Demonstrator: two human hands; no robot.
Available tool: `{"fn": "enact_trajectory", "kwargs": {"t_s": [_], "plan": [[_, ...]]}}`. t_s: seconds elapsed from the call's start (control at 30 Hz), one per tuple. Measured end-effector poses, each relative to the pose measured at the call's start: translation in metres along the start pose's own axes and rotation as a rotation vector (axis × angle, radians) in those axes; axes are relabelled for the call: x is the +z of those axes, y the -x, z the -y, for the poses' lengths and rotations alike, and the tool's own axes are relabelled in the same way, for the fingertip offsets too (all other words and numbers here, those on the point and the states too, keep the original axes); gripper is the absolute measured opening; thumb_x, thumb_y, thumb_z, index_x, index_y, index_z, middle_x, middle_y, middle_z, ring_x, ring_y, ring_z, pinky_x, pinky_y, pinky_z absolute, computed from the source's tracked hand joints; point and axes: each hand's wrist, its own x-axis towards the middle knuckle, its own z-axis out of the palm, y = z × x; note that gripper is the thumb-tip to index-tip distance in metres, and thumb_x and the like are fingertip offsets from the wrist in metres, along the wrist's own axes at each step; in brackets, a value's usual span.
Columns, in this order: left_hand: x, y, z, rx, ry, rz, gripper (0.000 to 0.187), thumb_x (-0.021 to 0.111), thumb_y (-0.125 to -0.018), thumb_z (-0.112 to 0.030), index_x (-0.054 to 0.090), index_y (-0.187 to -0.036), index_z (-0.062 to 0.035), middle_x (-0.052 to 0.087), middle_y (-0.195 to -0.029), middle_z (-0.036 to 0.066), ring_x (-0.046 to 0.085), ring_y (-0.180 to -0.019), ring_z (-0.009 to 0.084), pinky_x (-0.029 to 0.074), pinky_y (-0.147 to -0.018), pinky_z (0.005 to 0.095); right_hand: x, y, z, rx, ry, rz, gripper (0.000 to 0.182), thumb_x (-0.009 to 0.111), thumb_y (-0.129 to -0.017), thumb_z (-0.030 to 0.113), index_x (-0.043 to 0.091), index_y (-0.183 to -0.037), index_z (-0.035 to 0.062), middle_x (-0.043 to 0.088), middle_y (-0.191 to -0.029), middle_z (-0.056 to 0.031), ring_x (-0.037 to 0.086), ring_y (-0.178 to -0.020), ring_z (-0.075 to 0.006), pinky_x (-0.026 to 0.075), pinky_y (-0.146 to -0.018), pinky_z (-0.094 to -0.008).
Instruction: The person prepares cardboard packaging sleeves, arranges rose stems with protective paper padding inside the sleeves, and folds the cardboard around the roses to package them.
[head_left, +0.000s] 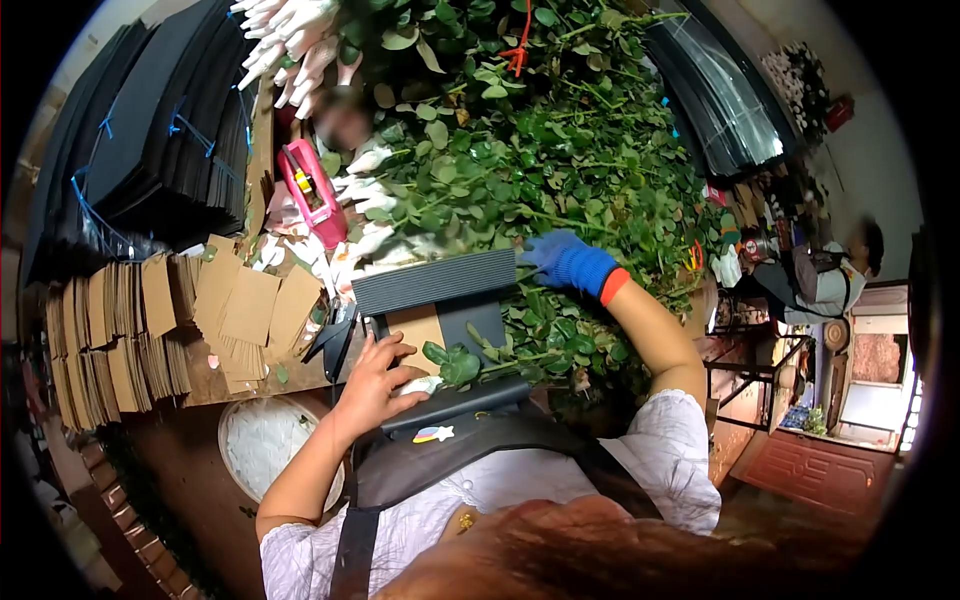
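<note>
My bare left hand [375,388] rests with its fingers apart at the left edge of a brown cardboard piece [418,338]. Beside its thumb is a white-wrapped flower head [425,385], with leaves [459,365] to its right. Above the cardboard stands a dark ribbed strip [435,282]. My right hand [567,262], in a blue glove with a red cuff, is at the strip's right end, over green stems. Its fingers are stretched out and partly among the leaves.
Leafy stems [590,160] cover the table's middle. A pink tool [313,192] lies left of them. Cardboard pieces [250,305] and black sheets [185,110] are stacked at the left. Below is a white-lined bucket [268,445]. Another person [835,285] is at the far right.
</note>
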Motion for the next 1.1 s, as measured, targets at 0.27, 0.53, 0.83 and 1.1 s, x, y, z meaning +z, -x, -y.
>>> {"fn": "enact_trajectory", "kwargs": {"t_s": [0.27,0.53,0.83,1.1], "plan": [[-0.003,-0.003,-0.004,-0.018,-0.019,0.03,0.037,0.084,-0.077,-0.031,0.076,-0.11,-0.0167,0.06,-0.124,0.009,0.048,-0.135,0.0367,0.03,-0.114,0.065,-0.03,-0.095,-0.038,0.196,0.177,-0.731,0.029,0.065,-0.09,0.022,0.066,-0.119,0.0195,0.064,-0.129,-0.0074,0.058,-0.12,-0.0283,0.041,-0.109,-0.0456],[-0.007,-0.009,-0.006,0.051,0.003,0.03,0.034,0.084,-0.077,-0.029,0.078,-0.106,-0.0122,0.059,-0.121,0.014,0.05,-0.125,0.0367,0.041,-0.107,0.0504,-0.083,-0.096,0.0,-0.129,-0.116,-1.087,0.028,0.063,-0.086,0.008,0.065,-0.113,0.0169,0.067,-0.117,-0.0087,0.062,-0.111,-0.0299,0.049,-0.099,-0.0444],[-0.001,-0.006,0.003,0.035,-0.001,0.032,0.034,0.084,-0.075,-0.028,0.076,-0.102,-0.0072,0.058,-0.125,0.015,0.052,-0.121,0.0351,0.043,-0.103,0.0439,-0.096,0.044,-0.017,0.173,0.164,-1.072,0.044,0.066,-0.083,0.002,0.066,-0.122,0.0219,0.07,-0.1,-0.0079,0.067,-0.094,-0.0312,0.055,-0.079,-0.0438],[0.007,-0.012,0.025,-0.016,-0.026,-0.069,0.034,0.076,-0.076,-0.021,0.072,-0.108,-0.0073,0.071,-0.102,0.012,0.064,-0.1,0.0357,0.05,-0.091,0.0414,-0.021,0.181,0.11,-0.025,-0.362,-0.551,0.051,0.067,-0.081,0.004,0.066,-0.129,0.0202,0.069,-0.119,-0.0104,0.065,-0.108,-0.0328,0.053,-0.096,-0.0446]]}}
